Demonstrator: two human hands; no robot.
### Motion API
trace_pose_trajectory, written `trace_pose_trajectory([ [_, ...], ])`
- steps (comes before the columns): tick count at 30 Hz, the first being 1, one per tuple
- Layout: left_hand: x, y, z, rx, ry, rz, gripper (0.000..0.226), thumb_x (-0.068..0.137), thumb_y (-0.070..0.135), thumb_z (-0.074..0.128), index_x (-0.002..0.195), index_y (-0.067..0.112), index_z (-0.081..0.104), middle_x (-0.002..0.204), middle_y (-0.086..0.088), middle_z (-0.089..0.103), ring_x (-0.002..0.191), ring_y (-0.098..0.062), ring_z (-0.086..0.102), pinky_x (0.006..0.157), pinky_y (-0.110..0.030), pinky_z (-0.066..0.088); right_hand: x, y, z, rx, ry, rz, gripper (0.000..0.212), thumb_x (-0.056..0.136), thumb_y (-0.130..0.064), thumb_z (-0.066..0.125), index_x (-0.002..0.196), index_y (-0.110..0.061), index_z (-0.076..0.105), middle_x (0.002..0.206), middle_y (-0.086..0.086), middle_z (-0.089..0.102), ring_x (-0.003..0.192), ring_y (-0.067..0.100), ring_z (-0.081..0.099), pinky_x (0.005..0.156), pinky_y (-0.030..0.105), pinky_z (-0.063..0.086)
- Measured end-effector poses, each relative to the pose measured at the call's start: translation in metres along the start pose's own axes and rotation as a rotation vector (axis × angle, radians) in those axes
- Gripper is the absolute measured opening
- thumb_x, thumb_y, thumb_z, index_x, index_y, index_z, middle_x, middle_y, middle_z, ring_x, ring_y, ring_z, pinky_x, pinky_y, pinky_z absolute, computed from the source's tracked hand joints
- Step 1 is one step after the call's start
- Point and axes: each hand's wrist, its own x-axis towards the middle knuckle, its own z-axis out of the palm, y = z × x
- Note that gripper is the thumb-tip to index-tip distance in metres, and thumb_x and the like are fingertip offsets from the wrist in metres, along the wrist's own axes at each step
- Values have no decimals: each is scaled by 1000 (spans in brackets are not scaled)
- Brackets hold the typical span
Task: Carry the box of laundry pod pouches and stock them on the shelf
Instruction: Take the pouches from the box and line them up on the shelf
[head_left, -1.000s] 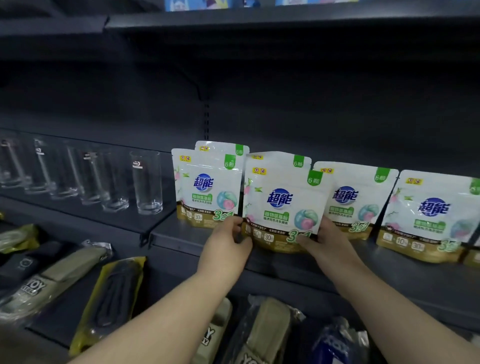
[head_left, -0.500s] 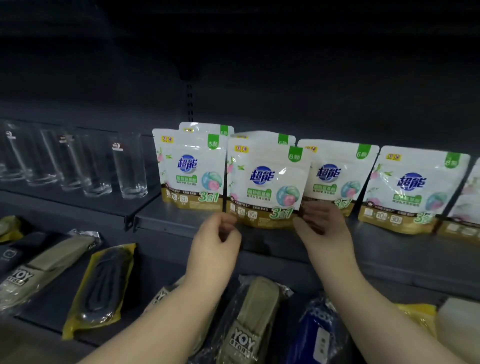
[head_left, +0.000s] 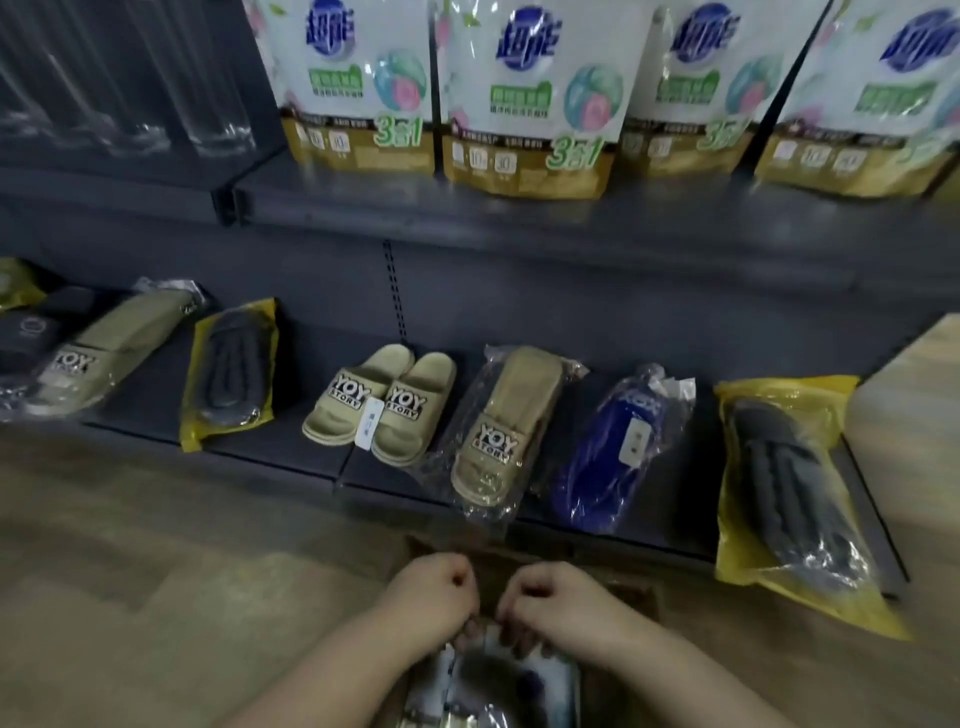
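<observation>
Several white-and-gold laundry pod pouches (head_left: 527, 98) stand in a row on the dark shelf (head_left: 519, 218) at the top of the view. Low in front of me a brown cardboard box (head_left: 631, 590) sits on the floor with more pouches (head_left: 498, 680) inside, blurred. My left hand (head_left: 431, 592) and my right hand (head_left: 558, 603) reach down into the box side by side. The fingers of both curl over the top edge of a pouch there. My forearms hide the box's near part.
Packed and loose slippers (head_left: 382, 402) lie along the lower shelf, among them a blue pair (head_left: 608, 452) and a yellow-bagged grey pair (head_left: 789, 499). Drinking glasses (head_left: 208, 93) stand at the upper left. The wooden floor (head_left: 156, 571) spreads to the left; a pale wooden surface (head_left: 914, 415) is at the right.
Both hands have left the pouch on the shelf and dropped into the box on the floor. My view has tilted down from the pouch shelf to the slipper shelf and box.
</observation>
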Motion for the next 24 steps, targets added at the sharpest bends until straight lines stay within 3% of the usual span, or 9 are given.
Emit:
trace_pose_trajectory([
  [3, 15, -27, 23, 274, -68, -89, 16, 88, 23, 52, 75, 25, 61, 84, 3, 67, 84, -17, 66, 72, -25, 48, 20, 42, 28, -162, 21, 101, 19, 88, -29, 57, 71, -25, 64, 73, -4, 62, 67, 10, 58, 66, 25, 50],
  [6, 36, -48, 47, 396, -78, -168, 29, 95, 18, 49, 119, 11, 64, 123, -11, 65, 117, -25, 60, 90, -27, 47, 37, 76, 49, -257, -3, 204, 19, 92, -28, 59, 76, -30, 70, 86, -4, 65, 92, 16, 68, 74, 22, 48],
  [8, 46, -61, 60, 416, -84, -260, 38, 97, 19, 48, 131, 6, 57, 134, -13, 60, 124, -27, 57, 96, -28, 46, 47, 93, 57, -365, -53, 288, 13, 96, -25, 56, 91, -17, 66, 96, 2, 60, 120, 25, 62, 88, 24, 48],
  [10, 55, -71, 72, 458, -120, -322, 42, 97, 19, 50, 137, 6, 53, 137, -12, 58, 126, -27, 56, 99, -30, 46, 56, 108, 62, -418, -92, 355, 13, 99, -24, 51, 93, -17, 60, 106, 10, 60, 126, 27, 57, 94, 25, 46],
  [12, 68, -79, 82, 529, -212, -344, 53, 96, 19, 50, 148, 9, 41, 140, -13, 54, 127, -27, 55, 103, -31, 45, 68, 124, 67, -411, -114, 391, 21, 98, -26, 52, 115, -16, 59, 130, 15, 61, 126, 28, 57, 92, 25, 46],
  [14, 80, -79, 87, 599, -289, -320, 53, 95, 23, 48, 146, 8, 42, 138, -14, 56, 125, -27, 56, 103, -34, 47, 81, 142, 73, -392, -90, 419, 36, 95, -32, 58, 125, -13, 55, 136, 14, 60, 123, 28, 59, 86, 24, 45],
  [18, 104, -79, 94, 568, -344, -333, 26, 92, 21, 56, 108, 4, 68, 106, -15, 71, 107, -26, 67, 82, -31, 54, 102, 164, 77, -376, -114, 515, 59, 93, -36, 61, 141, -7, 39, 141, 16, 54, 125, 29, 56, 83, 25, 40],
  [21, 117, -91, 108, 488, -315, -391, 38, 93, 23, 57, 124, 3, 60, 122, -14, 66, 112, -28, 65, 92, -33, 52, 112, 173, 80, -394, -121, 556, 68, 92, -37, 60, 147, -11, 29, 145, 19, 48, 129, 32, 53, 95, 30, 45],
  [24, 126, -101, 117, 347, -240, -455, 37, 92, 21, 58, 124, 3, 54, 121, -16, 63, 103, -26, 64, 83, -31, 51, 117, 178, 85, -403, -158, 577, 81, 90, -34, 63, 156, -17, 20, 150, 20, 42, 134, 34, 49, 106, 36, 45],
])
